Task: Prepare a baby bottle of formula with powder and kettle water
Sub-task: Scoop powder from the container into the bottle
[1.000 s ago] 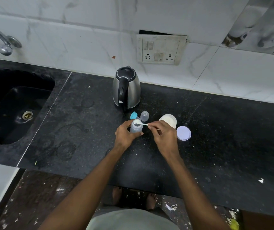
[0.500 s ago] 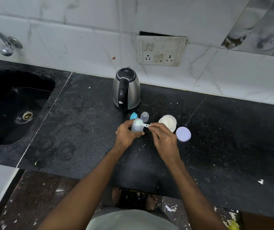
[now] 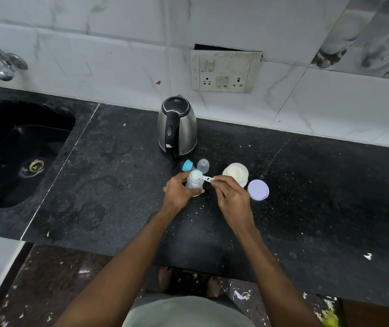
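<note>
A small clear baby bottle (image 3: 194, 184) stands open on the black counter, with my left hand (image 3: 179, 192) wrapped around its body. My right hand (image 3: 232, 195) pinches the handle of a white measuring scoop (image 3: 203, 177), whose bowl sits over the bottle's mouth. An open tub of pale formula powder (image 3: 235, 175) stands just right of the bottle, its lilac lid (image 3: 258, 190) lying flat beside it. Behind the bottle lie a blue collar ring (image 3: 187, 165) and a clear cap (image 3: 203, 165). The steel kettle (image 3: 177, 129) with black handle stands behind them near the wall.
A black sink (image 3: 21, 152) with a tap (image 3: 2, 64) is sunk into the counter at the left. A socket panel (image 3: 225, 70) sits on the tiled wall behind the kettle. The counter's front edge runs just below my forearms. White crumbs dot the counter.
The scoop's bowl has stayed over the bottle's mouth while my right hand shifted slightly on the handle. My left hand keeps its hold on the bottle.
</note>
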{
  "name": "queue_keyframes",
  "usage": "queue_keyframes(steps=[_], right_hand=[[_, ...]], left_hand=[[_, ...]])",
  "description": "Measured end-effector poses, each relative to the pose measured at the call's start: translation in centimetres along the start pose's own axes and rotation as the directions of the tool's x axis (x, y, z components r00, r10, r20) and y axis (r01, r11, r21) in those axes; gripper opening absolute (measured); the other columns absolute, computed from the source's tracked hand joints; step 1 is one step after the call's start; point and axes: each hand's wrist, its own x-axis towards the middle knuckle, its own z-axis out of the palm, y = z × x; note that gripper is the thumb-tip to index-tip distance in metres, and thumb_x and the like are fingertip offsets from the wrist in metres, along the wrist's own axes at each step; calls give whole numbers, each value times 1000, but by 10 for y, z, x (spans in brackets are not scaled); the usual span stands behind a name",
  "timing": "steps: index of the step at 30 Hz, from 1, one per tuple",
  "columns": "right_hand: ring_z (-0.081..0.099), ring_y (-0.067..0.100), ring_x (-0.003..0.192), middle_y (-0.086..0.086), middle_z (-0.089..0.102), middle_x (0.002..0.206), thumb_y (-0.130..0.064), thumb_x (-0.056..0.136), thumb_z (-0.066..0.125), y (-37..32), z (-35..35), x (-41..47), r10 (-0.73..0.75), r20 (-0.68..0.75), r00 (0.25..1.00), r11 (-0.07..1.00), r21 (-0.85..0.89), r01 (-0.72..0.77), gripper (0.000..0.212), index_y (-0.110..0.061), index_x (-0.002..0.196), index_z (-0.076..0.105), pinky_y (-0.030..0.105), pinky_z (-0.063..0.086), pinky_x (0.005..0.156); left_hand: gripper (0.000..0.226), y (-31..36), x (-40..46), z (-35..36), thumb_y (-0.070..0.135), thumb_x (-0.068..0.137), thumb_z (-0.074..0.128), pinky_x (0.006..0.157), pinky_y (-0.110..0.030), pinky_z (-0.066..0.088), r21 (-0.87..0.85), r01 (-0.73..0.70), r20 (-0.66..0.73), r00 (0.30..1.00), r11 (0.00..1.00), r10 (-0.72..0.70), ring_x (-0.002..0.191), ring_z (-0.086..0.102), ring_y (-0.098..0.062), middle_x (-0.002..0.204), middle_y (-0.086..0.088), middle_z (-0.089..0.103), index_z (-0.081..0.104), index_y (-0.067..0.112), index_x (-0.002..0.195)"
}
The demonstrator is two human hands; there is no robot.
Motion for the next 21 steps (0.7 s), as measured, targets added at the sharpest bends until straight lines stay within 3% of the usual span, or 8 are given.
queue_keyframes(steps=[14,17,19,21], right_hand=[[73,13,93,5,76,105,4,85,78,4,0,0,62,-68,996,998,36,-60,17,-4,100,82,25,59,89],[74,9,89,1,78,98,2,87,77,5,1,1,280,-41,959,943,201,-266,16,-7,98,82,29,61,85],[76,9,84,-1,79,91,0,89,76,7,1,2,507,51,860,796,356,-490,15,-8,100,81,35,63,82],[78,13,81,1,79,85,-2,91,75,9,1,5,624,127,771,657,450,-605,12,-6,101,79,37,65,80]], left_hand=[[61,8,2,7,23,65,97,107,-49,51,-19,-6,13,1000,1000,6,108,70,-13,108,13,77,73,29,120],[61,12,1,6,21,65,97,107,-48,51,-24,1,6,1000,1000,-1,108,70,-14,108,12,77,73,27,121],[60,14,0,7,18,67,96,107,-45,52,-26,0,9,1000,1000,1,107,70,-13,109,10,77,73,24,122],[62,15,-1,7,18,67,96,108,-46,51,-22,11,14,1000,1000,-11,109,70,-14,111,9,77,72,24,123]])
